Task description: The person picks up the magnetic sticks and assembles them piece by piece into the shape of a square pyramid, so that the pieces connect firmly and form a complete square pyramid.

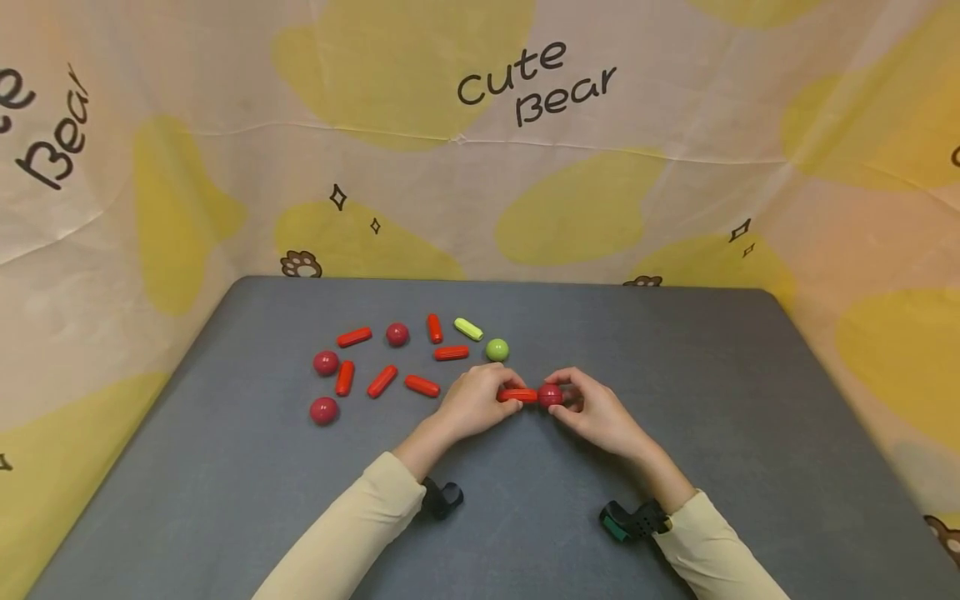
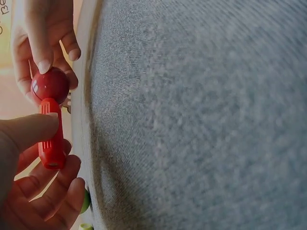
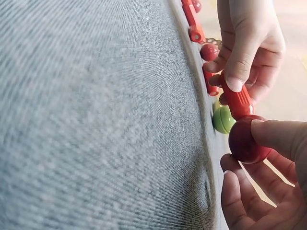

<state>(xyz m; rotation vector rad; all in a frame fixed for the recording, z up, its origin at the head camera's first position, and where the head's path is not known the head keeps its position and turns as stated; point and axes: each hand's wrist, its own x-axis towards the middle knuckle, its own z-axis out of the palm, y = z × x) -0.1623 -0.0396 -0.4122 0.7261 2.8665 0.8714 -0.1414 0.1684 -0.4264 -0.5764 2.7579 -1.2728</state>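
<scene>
My left hand pinches a red ribbed rod between thumb and fingers, the rod lying level across the view. The dark red ball sits at the rod's right end, and my right hand holds it with the thumb on one side and fingers on the other. In the left wrist view the end of the rod meets the ball. From the right wrist view, too, rod and ball are in line and touching.
Left of the hands lie several loose red rods and red balls on the grey table. A green ball and a yellow-green rod lie just beyond my left hand. A printed cloth hangs behind the table.
</scene>
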